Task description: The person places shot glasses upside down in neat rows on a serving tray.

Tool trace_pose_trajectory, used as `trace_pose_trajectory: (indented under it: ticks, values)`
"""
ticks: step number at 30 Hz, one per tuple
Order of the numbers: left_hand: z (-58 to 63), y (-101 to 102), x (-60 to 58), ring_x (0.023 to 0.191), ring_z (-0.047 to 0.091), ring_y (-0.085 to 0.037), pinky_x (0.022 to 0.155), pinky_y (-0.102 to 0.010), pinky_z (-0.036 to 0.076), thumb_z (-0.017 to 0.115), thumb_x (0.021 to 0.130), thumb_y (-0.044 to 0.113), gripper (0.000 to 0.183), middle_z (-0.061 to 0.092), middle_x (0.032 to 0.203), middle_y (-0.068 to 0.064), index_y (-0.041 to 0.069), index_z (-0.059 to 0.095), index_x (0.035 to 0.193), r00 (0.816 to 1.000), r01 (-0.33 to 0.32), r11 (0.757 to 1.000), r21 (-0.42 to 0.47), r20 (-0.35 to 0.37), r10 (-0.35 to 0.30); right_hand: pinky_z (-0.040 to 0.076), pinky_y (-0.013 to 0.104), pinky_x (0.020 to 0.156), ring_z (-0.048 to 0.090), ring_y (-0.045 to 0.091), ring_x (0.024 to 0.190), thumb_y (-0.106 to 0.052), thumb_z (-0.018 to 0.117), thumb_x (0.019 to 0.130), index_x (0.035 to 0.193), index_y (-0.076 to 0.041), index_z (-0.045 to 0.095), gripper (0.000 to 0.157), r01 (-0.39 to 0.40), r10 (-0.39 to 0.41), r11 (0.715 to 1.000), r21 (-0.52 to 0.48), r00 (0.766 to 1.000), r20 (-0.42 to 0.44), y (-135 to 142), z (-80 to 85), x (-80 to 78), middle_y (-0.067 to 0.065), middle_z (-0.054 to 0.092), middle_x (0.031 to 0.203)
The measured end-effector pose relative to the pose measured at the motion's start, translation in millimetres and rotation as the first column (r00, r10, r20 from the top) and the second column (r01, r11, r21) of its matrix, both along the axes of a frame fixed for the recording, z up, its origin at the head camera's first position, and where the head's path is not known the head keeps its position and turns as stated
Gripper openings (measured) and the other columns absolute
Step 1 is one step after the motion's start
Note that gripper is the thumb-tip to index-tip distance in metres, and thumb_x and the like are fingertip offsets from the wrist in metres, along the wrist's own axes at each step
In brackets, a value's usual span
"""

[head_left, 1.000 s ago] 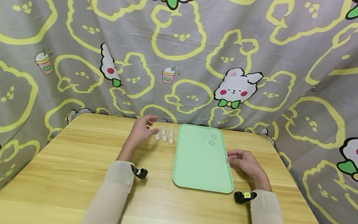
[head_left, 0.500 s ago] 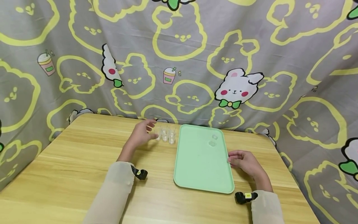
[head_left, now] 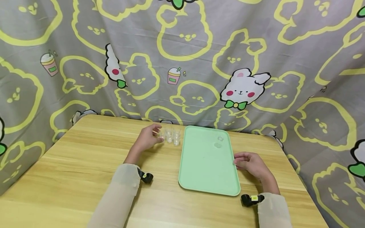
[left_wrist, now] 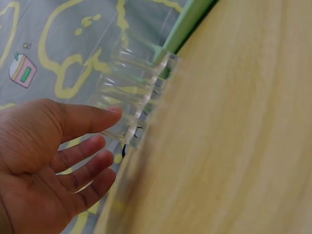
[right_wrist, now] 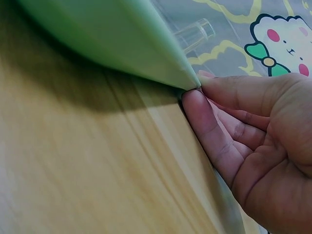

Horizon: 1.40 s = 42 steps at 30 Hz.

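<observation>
Several small clear cups [head_left: 176,138], like shot glasses, stand upright in a cluster left of the light green tray [head_left: 206,167]. My left hand [head_left: 146,138] is at the leftmost of these cups, thumb and fingers spread around its side. In the left wrist view the thumb [left_wrist: 100,118] overlaps that cup [left_wrist: 127,127], and the other fingers are bent loosely, apart from it; contact is unclear. My right hand [head_left: 251,163] pinches the tray's right edge, thumb above and index finger [right_wrist: 202,114] below. One clear cup [right_wrist: 195,35] stands on the tray's far right part.
The wooden table [head_left: 74,164] extends around the tray. A grey curtain [head_left: 137,38] with yellow cartoon outlines hangs along the table's back and sides. Black wrist cameras [head_left: 146,178] are strapped over both sleeves.
My left hand lowers slightly, and its thumb and fingers come closer around the leftmost cup. The right hand stays on the tray's edge. The head view shifts a little.
</observation>
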<state>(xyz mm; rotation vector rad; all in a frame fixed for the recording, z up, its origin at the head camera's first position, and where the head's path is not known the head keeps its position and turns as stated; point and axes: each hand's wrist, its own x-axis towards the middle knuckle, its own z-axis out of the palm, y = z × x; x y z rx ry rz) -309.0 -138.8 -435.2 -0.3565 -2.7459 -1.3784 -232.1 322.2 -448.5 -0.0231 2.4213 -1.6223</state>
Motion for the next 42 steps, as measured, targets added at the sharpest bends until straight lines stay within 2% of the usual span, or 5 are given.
trace_pose_trajectory:
  ticks: [14, 19, 27, 42]
  values:
    - [-10.1, 0.6, -1.8, 0.105, 0.065, -0.033, 0.093, -0.047, 0.053, 0.078, 0.092, 0.014, 0.048, 0.065, 0.116, -0.017, -0.001, 0.061, 0.134, 1.000, 0.011, 0.998, -0.068, 0.003, -0.011, 0.060, 0.031, 0.082, 0.070, 0.017, 0.094, -0.001, 0.065, 0.099, 0.128, 0.013, 0.059, 0.034, 0.012, -0.012, 1.000, 0.021, 1.000, 0.003, -2.6, 0.8, -0.2, 0.013, 0.071, 0.104]
    - [-12.7, 3.2, -2.4, 0.098, 0.063, -0.027, 0.088, -0.044, 0.052, 0.075, 0.094, 0.017, 0.041, 0.065, 0.106, -0.013, -0.001, 0.064, 0.129, 1.000, 0.009, 0.996, -0.087, -0.012, -0.010, 0.060, 0.031, 0.082, 0.070, 0.018, 0.095, -0.002, 0.065, 0.099, 0.128, 0.013, 0.059, 0.034, 0.009, -0.009, 1.000, 0.024, 1.000, 0.002, -1.7, 0.5, -0.8, 0.013, 0.071, 0.104]
    - [-12.6, 3.2, -1.6, 0.080, 0.050, -0.021, 0.077, -0.038, 0.044, 0.074, 0.095, 0.015, 0.028, 0.058, 0.086, -0.006, -0.001, 0.068, 0.117, 0.999, 0.020, 0.996, -0.083, -0.027, -0.022, 0.061, 0.031, 0.082, 0.070, 0.018, 0.094, -0.003, 0.067, 0.098, 0.128, 0.013, 0.060, 0.035, 0.007, -0.007, 1.000, 0.025, 1.000, -0.002, -1.1, -0.4, -1.6, 0.013, 0.071, 0.104]
    - [-9.6, 1.1, 1.9, 0.086, 0.059, -0.022, 0.081, -0.038, 0.050, 0.077, 0.093, 0.014, 0.027, 0.064, 0.092, -0.007, -0.001, 0.069, 0.114, 1.000, -0.024, 0.997, -0.070, -0.016, 0.023, 0.061, 0.032, 0.082, 0.071, 0.017, 0.094, -0.002, 0.067, 0.098, 0.129, 0.014, 0.058, 0.036, 0.013, -0.013, 1.000, -0.007, 1.000, 0.008, -1.2, -1.3, -0.3, 0.014, 0.071, 0.104]
